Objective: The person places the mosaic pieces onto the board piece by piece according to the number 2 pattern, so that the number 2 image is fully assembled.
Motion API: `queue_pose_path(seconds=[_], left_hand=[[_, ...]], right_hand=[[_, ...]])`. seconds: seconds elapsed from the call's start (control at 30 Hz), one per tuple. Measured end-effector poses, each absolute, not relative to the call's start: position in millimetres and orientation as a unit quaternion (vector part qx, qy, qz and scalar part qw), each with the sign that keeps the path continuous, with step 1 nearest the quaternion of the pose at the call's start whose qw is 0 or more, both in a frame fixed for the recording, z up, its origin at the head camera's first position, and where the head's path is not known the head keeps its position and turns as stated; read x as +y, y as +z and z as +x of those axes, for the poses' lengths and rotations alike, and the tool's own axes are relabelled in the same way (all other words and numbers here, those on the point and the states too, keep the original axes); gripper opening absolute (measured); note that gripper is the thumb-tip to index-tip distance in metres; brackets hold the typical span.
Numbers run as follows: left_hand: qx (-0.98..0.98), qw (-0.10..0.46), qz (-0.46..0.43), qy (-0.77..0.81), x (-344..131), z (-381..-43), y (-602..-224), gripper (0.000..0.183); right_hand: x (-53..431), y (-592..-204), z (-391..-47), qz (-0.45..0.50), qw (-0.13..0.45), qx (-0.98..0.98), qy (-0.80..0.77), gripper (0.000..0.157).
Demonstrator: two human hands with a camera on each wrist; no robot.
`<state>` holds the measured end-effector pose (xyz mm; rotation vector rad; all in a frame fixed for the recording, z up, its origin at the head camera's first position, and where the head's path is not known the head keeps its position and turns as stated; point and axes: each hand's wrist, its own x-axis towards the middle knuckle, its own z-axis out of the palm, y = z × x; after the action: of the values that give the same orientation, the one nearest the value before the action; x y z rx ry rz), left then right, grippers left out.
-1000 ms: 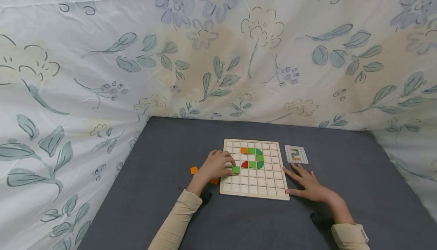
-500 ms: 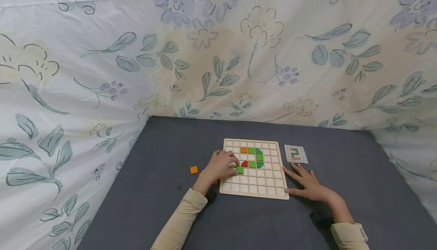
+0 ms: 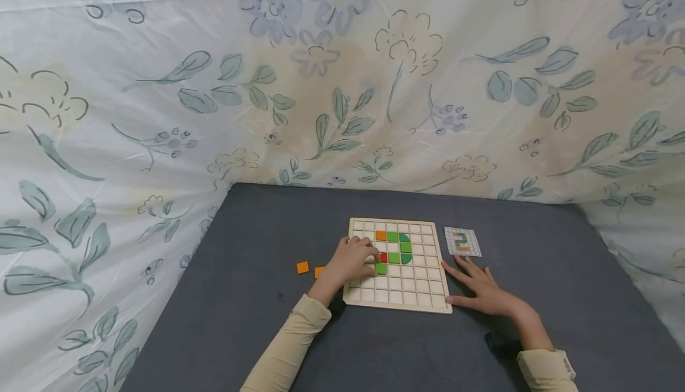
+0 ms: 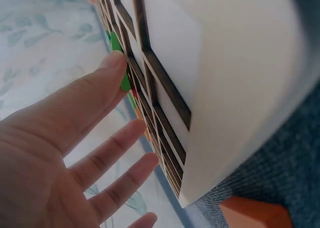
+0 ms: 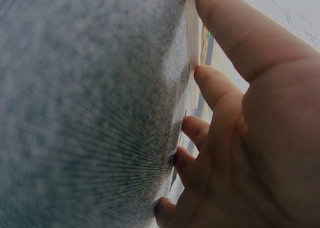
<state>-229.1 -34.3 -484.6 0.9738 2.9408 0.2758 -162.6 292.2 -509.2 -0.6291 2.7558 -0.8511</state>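
My left hand (image 3: 350, 262) is over the left part of a pale wooden grid board (image 3: 396, 295), pinching a green square tile (image 3: 381, 269) between thumb and index finger. In the left wrist view the thumb lies against the green tile (image 4: 125, 81) at the board's surface, and the other fingers are spread. Just beyond it in the head view sits a red tile (image 3: 383, 257), partly covered by my fingers. An orange tile (image 3: 381, 235), several green squares and green rounded pieces are set in the grid. My right hand (image 3: 481, 291), fingers spread, touches the board's right edge.
Two loose orange tiles, a far one (image 3: 302, 267) and one half behind the left wrist (image 3: 319, 272), lie left of the board. A printed pattern card (image 3: 462, 242) lies at its upper right. A floral curtain (image 3: 342, 82) hangs behind the dark table (image 3: 267, 231).
The left hand has shifted right across the board with the green tile, to just below the red tile, which is now partly covered. The right hand has stayed on the board's edge.
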Motion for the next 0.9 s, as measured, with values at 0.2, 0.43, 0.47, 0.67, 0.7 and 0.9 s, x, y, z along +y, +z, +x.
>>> queue_pose_path(seconds=[0.2,0.43,0.47,0.67,0.7,0.9], left_hand=[[0.946,0.015,0.310,0.093,-34.1,-227.8,-485.6,0.023],[0.944,0.010,0.312,0.103,-35.4,-227.0,-485.9,0.024],[0.944,0.011,0.312,0.102,-35.6,-226.9,-485.7,0.024],[0.945,0.011,0.313,0.096,-36.5,-225.6,-482.8,0.024],[0.945,0.012,0.313,0.097,-36.5,-225.5,-482.5,0.024],[0.945,0.017,0.312,0.097,-37.0,-225.2,-482.8,0.024]], right_hand=[[295.0,-513.3,-162.5,-0.229,0.086,0.924,-0.294,0.073],[294.2,-514.1,-163.9,-0.213,0.089,0.931,-0.282,0.073],[294.2,-513.6,-164.1,-0.206,0.097,0.934,-0.276,0.074],[291.7,-506.5,-162.4,-0.201,0.107,0.935,-0.272,0.075],[291.5,-506.5,-162.1,-0.205,0.101,0.934,-0.275,0.074],[295.3,-515.3,-163.0,-0.224,0.080,0.928,-0.288,0.073]])
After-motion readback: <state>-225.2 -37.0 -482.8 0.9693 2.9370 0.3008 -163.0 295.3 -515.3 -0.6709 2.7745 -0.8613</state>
